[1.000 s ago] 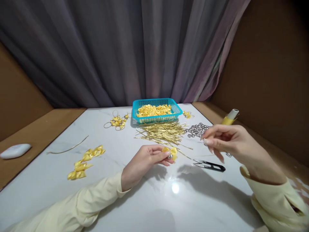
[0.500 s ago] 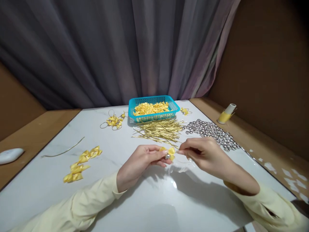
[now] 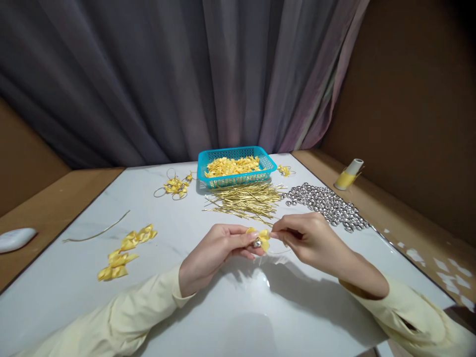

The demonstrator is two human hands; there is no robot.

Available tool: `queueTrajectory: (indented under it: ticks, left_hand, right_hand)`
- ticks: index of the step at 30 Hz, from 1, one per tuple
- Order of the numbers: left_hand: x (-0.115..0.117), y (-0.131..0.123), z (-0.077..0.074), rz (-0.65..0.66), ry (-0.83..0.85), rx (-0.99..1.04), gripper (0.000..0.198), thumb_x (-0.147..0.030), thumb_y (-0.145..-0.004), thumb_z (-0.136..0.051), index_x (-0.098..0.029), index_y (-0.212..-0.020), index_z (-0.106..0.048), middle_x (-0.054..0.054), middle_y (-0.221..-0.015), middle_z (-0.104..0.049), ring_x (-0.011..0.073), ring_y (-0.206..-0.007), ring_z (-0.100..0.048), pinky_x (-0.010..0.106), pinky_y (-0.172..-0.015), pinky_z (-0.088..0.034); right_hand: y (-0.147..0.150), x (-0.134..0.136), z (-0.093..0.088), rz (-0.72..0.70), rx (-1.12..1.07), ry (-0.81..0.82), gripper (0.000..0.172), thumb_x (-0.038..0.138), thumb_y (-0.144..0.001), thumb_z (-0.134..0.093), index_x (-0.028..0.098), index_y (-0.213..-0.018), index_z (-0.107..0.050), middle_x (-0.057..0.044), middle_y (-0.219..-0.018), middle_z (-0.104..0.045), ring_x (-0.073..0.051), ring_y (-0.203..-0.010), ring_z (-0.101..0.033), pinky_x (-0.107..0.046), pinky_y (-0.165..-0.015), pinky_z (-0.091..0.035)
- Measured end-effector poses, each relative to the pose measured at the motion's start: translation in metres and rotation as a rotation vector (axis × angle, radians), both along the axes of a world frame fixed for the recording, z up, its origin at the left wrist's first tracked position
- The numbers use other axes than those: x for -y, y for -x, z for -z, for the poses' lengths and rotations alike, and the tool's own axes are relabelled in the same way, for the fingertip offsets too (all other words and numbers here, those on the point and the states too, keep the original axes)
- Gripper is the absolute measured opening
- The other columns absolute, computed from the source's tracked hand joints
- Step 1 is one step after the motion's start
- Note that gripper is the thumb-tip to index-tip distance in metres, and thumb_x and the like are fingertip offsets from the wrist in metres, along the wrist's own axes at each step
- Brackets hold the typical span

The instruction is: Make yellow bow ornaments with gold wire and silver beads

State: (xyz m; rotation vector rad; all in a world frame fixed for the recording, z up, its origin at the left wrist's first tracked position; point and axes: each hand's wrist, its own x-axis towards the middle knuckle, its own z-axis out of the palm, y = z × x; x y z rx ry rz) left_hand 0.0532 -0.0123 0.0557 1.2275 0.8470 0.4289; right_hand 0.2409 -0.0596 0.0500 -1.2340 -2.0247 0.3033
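Fine fingerwork here, just over the desk (image 3: 223,312), with the yellow bow (image 3: 265,240) caught between two hands! Grasped at the bow's left by the left hand (image 3: 217,250), with a silver bead (image 3: 257,244) showing just below the thumb. Pinching at the bow's right edge with the right hand (image 3: 318,242), seemingly on the thin strand (image 3: 278,252) curving below the bow; touching the bow or nearly so, impossible to tell which. Lying just left of that right-hand pinch, then, but nearer to the left hand. Hard to call the bow's long axis, partly hidden by the thumb. Beyond the bow, gold wires (image 3: 247,201), then the blue basket (image 3: 266,161); beyond and right of the bow, silver beads (image 3: 329,206); well left of the bow, loose bows (image 3: 128,242).
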Motion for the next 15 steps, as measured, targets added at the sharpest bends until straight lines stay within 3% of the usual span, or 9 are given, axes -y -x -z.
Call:
queueTrajectory:
  ticks: [8, 15]
  left_hand:
    - [0.0005, 0.0008, 0.0032, -0.005, 0.012, -0.006, 0.023, -0.029, -0.080, -0.057, -0.009, -0.078, -0.068, 0.009, -0.079, -0.069, 0.0119, -0.071, -0.062, 0.016, -0.062, -0.046]
    - [0.0008, -0.0004, 0.0014, 0.014, -0.026, 0.002, 0.025, -0.030, -0.081, -0.056, -0.009, -0.080, -0.070, 0.009, -0.081, -0.069, 0.0134, -0.074, -0.063, 0.017, -0.063, -0.047]
  right_hand:
    - [-0.0016, 0.0012, 0.0012, 0.003, 0.031, 0.013, 0.016, 0.006, -0.075, -0.050, 0.013, -0.066, -0.061, -0.002, -0.056, -0.061, -0.009, -0.046, -0.048, -0.018, -0.048, -0.033]
    - [-0.0004, -0.0032, 0.0011, -0.010, 0.006, 0.062, 0.017, 0.009, -0.076, -0.051, 0.013, -0.063, -0.062, -0.001, -0.052, -0.057, -0.007, -0.043, -0.041, -0.018, -0.046, -0.031]
